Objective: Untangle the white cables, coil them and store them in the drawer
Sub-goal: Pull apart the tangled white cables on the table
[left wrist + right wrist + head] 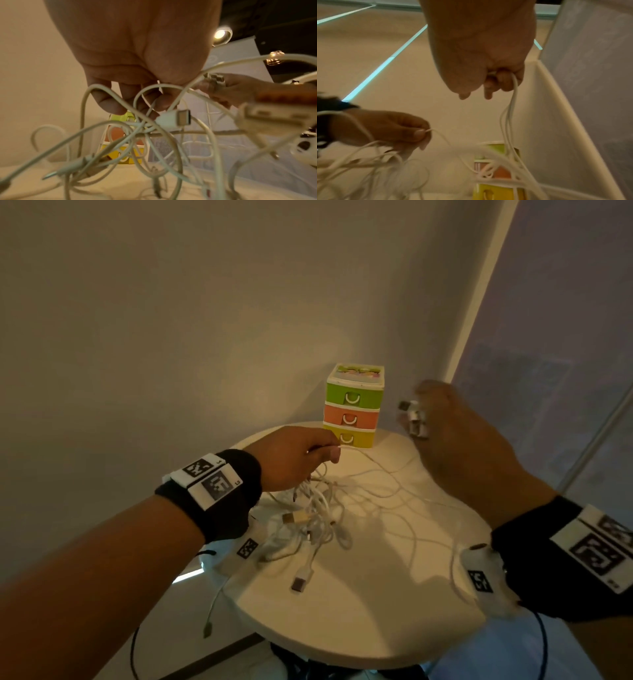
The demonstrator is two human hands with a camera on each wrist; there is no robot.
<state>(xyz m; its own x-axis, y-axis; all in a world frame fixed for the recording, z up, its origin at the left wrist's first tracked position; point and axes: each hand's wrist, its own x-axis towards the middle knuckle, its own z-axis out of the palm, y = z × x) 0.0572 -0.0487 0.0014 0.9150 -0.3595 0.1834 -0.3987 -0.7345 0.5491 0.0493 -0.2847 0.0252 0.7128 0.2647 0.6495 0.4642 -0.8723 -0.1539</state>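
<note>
**Hands pulling white cables apart over a round table**

Cables [318, 508] lie in a loose white tangle on the middle of the round white table [359, 621], several plug ends sticking out of the heap and one strand hanging over the near left edge. The left hand [294, 460] hovers just above the tangle, thumb and forefinger pinching a single thin strand; the right wrist view shows that strand leaving the pinched fingertips [419, 134] and running toward the drawers. The right hand [459, 433] is raised higher and to the right, well apart from the left, its fingers curled round a small bunch of cable with connector ends [414, 419] poking out of the fist. From below, two or three strands drop out of that closed right hand [488, 65] toward the table.

At the table's far edge, near the wall corner, stands a small drawer unit [352, 405] with three drawers stacked green, orange and yellow, all pushed closed. Some cable strands reach close to its base.
</note>
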